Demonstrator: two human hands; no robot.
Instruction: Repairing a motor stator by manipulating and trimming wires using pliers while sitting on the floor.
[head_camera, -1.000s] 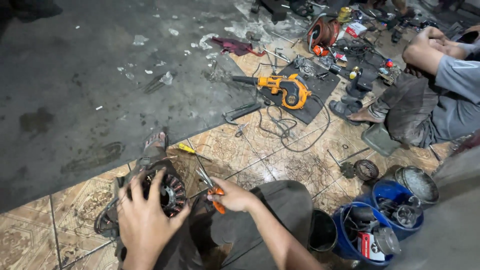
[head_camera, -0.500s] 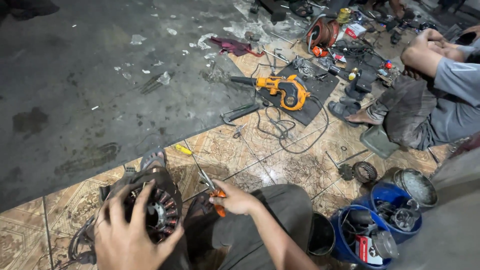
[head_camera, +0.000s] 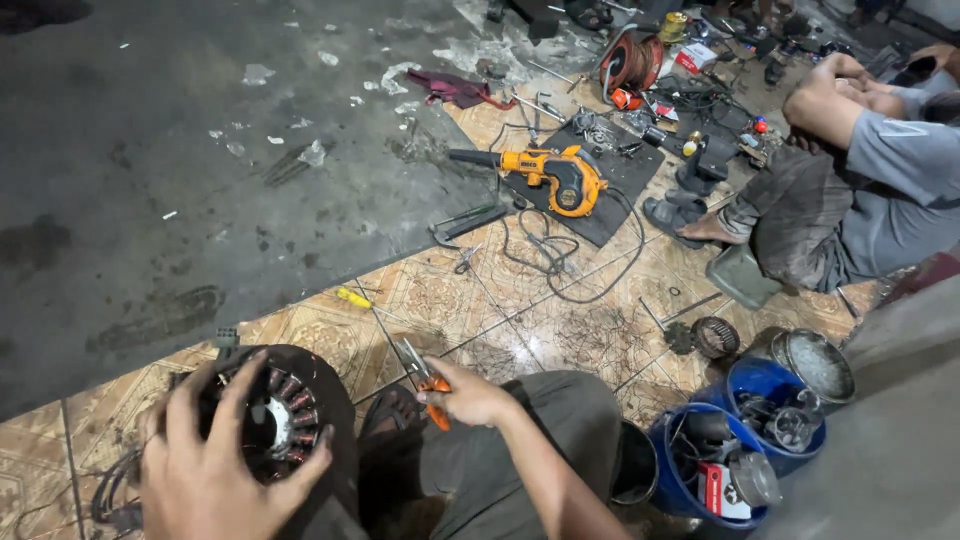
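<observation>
My left hand (head_camera: 215, 470) is spread over a round black motor stator (head_camera: 285, 415) with copper windings, gripping it at the lower left. Dark wires (head_camera: 110, 495) trail from it to the left. My right hand (head_camera: 475, 395) grips orange-handled pliers (head_camera: 425, 372) just right of the stator, their jaws pointing up and left. A yellow-handled screwdriver (head_camera: 365, 308) lies on the tiled floor (head_camera: 560, 310) just beyond the pliers.
An orange blower (head_camera: 560, 175) sits on a black mat (head_camera: 625, 175) with its cable looping over the tiles. Blue buckets (head_camera: 760, 440) of parts stand at lower right. Another person (head_camera: 860, 180) sits at upper right. An orange cable reel (head_camera: 630, 65) and scattered tools lie beyond.
The stator and my left hand have shifted slightly up and right in view, with the fingers spread wider over it. My right hand keeps hold of the pliers.
</observation>
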